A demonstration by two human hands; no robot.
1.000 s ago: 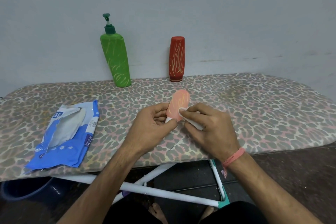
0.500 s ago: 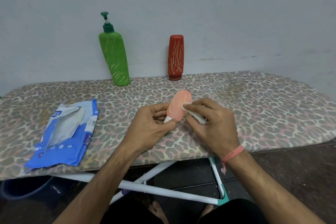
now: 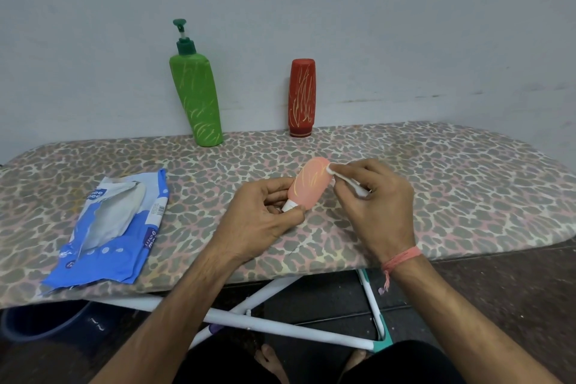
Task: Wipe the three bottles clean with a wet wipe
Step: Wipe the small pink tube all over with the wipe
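Since a second ago, the right hand (image 3: 378, 196) has slid its folded white wet wipe (image 3: 333, 170) from the middle of the small peach-pink plastic bottle (image 3: 311, 186) up to its rounded far end; the left hand (image 3: 258, 218) has kept its hold.

Head view: the left grip pinches the bottle at its white cap, thumb and fingers curled round the neck, so the body points toward 1 o'clock above the leopard-print ironing board (image 3: 436, 184). The right grip pinches the wipe and presses it against the bottle's tip. Yellow scribble marks show along the pink side, so this bottle seems only partly clean. To do the stroke well, I would keep the cap hold firm, rub along the marks, and turn the bottle to reach each face.

At 11 o'clock stands a tall green pump bottle (image 3: 196, 100), and at 12 o'clock a red cylindrical bottle (image 3: 301, 97), both against the wall, both streaked yellow and apparently unwiped. At 9 o'clock lies the torn-open blue wipes packet (image 3: 115, 227). Nothing blocks the hands.
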